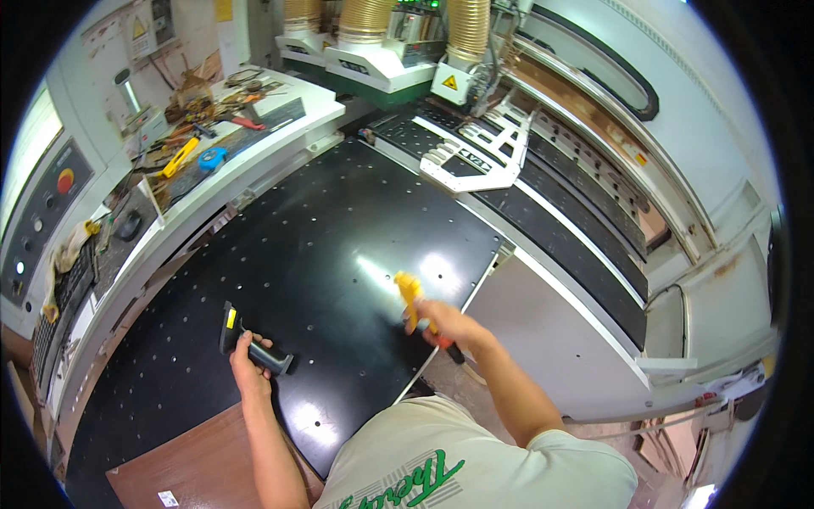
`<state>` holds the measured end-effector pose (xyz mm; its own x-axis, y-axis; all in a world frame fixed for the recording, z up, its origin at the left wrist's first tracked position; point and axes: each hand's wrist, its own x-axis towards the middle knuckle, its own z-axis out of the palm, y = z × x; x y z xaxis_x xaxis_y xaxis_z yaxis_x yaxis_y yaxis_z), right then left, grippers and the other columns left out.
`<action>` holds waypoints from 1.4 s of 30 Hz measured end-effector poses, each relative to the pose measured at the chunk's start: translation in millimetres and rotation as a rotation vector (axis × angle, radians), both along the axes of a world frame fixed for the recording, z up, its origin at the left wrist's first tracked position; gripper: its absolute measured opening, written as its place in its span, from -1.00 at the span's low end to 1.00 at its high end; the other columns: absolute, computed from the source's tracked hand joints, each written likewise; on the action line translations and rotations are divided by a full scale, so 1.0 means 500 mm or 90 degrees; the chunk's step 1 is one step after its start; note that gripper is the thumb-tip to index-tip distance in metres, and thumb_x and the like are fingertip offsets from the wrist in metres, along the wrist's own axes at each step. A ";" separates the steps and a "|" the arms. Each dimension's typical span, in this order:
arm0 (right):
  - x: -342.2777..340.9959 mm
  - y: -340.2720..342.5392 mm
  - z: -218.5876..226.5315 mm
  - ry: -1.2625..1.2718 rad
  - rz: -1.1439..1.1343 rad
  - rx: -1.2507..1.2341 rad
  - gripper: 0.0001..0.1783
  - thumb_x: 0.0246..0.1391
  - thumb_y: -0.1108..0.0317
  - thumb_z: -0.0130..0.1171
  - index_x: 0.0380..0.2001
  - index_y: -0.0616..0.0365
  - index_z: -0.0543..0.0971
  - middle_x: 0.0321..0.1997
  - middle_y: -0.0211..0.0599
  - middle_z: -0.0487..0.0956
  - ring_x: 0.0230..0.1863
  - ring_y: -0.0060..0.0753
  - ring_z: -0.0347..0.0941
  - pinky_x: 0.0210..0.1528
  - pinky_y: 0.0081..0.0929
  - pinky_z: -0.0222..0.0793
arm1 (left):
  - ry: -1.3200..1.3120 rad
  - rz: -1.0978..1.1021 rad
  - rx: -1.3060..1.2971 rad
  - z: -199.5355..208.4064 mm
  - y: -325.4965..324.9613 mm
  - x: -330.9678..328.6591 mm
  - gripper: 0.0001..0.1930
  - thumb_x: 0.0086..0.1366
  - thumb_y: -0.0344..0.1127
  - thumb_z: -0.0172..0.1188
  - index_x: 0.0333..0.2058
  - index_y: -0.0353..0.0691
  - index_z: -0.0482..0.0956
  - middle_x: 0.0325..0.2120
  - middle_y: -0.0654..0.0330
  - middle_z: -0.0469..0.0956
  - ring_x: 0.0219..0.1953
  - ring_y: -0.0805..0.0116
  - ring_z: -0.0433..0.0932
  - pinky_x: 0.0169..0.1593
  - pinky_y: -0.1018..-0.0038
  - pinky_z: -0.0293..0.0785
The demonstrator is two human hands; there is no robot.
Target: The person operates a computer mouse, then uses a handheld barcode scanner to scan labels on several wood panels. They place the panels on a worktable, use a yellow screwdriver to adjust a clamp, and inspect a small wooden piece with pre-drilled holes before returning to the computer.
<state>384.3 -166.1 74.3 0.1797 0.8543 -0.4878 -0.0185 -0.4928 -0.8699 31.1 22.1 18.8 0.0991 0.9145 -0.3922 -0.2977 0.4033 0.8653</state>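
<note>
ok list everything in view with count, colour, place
Handheld scanner: one, black, left of centre
Hand tool: one, mostly yellow, centre
Worktable: one, black, mid-picture
Panel: one, brown, lower left
Side bench: one, white, upper left
Round item: one, blue, on the side bench
Slim tool: one, yellow, beside the round item
Keyboard: one, black, far left
Knob: one, red, far left
Ribbed hoses: three, gold, top
Slotted bracket: one, white, upper right
Bench clutter: uncounted, mixed, too small to tell
Shirt: one, pale, bottom
Forearms: two, bare, lower half
Left grip: one, bare, around the handheld scanner
Right grip: one, bare, around the hand tool
</note>
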 end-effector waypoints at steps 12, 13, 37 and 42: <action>0.317 -0.227 -0.136 -0.107 -1.092 0.181 -0.36 0.39 -0.33 -0.12 -0.26 0.12 0.42 -0.45 -0.28 0.47 -0.69 -0.33 0.36 -0.63 -0.31 0.36 | 0.058 -0.030 0.011 -0.007 -0.007 0.012 -0.68 0.27 0.06 0.28 -0.36 -0.07 0.58 -0.52 0.26 0.64 -0.68 0.56 0.45 -0.71 0.62 0.09; 0.331 -0.240 -0.135 -0.145 -1.132 0.189 -0.36 0.39 -0.33 -0.13 -0.24 0.12 0.41 -0.45 -0.27 0.47 -0.69 -0.31 0.36 -0.63 -0.30 0.36 | 0.052 -0.034 0.015 -0.008 -0.007 0.015 -0.69 0.27 0.06 0.28 -0.36 -0.07 0.58 -0.52 0.26 0.64 -0.68 0.56 0.46 -0.71 0.62 0.09; 0.170 0.165 -0.094 -0.609 -0.351 0.005 -0.32 0.37 -0.24 0.01 -0.14 0.33 0.51 -0.24 0.27 0.65 -0.13 0.33 0.59 -0.07 0.08 0.42 | 0.097 -0.102 0.078 -0.001 -0.016 0.025 -0.72 0.24 -0.13 0.31 -0.32 -0.26 0.59 -0.54 0.10 0.66 -0.77 0.55 0.37 -0.74 0.62 0.11; 0.173 0.162 -0.093 -0.577 -0.346 -0.002 -0.29 0.34 -0.26 0.04 -0.11 0.34 0.54 -0.16 0.30 0.65 -0.05 0.35 0.58 -0.01 0.10 0.43 | 0.103 -0.125 0.092 0.004 -0.018 0.025 -0.72 0.27 -0.11 0.28 -0.31 -0.22 0.58 -0.52 0.11 0.66 -0.76 0.55 0.41 -0.75 0.64 0.10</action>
<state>470.8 -84.9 27.5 0.8362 0.5481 0.0183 0.4185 -0.6162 -0.6672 43.8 13.2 20.7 0.2270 0.9316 -0.2839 -0.0798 0.3083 0.9479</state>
